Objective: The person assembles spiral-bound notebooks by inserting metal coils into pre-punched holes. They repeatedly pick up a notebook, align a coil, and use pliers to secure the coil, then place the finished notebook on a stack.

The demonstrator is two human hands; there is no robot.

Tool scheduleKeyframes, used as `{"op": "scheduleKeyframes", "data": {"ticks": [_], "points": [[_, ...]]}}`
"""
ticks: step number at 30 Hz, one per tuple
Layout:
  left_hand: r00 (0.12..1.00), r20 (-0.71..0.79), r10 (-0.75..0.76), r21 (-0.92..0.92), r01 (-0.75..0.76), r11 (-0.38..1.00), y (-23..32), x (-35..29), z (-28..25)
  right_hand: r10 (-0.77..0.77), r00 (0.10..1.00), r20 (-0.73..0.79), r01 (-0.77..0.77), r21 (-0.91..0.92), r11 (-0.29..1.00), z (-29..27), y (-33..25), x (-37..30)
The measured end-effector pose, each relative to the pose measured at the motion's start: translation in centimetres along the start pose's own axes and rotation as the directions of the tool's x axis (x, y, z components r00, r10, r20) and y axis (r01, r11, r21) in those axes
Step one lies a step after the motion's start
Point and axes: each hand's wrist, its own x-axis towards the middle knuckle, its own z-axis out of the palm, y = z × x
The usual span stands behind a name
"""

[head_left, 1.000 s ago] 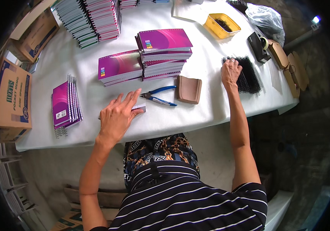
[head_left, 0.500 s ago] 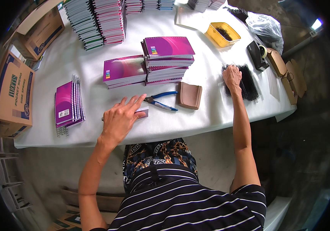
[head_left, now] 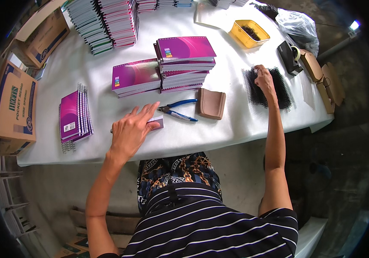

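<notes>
Near the table's front edge, my left hand holds a small notebook between thumb and palm, its fingers fanned out above. Most of that notebook is hidden under the hand; a purple and white end shows. At the right, my right hand has its fingers closed at the far part of a pile of black spiral binding coils. How many coils it pinches is hidden. Blue-handled cutting pliers lie just beyond my left fingers, next to a brown curved block.
Purple notebooks are stacked beyond the pliers. Several coil-bound ones lie at left, near cardboard boxes. Taller notebook stacks stand at the back. A yellow tub of black bits and a tape dispenser stand at right.
My right hand has shifted slightly farther away over the coil pile, and its fingers have drawn together. My left hand stays on the notebook.
</notes>
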Motion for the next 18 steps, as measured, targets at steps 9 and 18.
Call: {"op": "scheduleKeyframes", "data": {"ticks": [9,18], "points": [[0.992,0.086,-0.093,-0.052,0.097,0.994,-0.4,-0.2,0.1,-0.396,0.872,0.287,0.186,0.554,0.811,-1.0,-15.9,-7.6],[0.994,0.081,-0.079,0.009,0.079,0.997,-0.3,0.1,0.1,-0.451,0.806,0.383,0.110,0.652,0.750,5.7,-23.0,-13.1]]}}
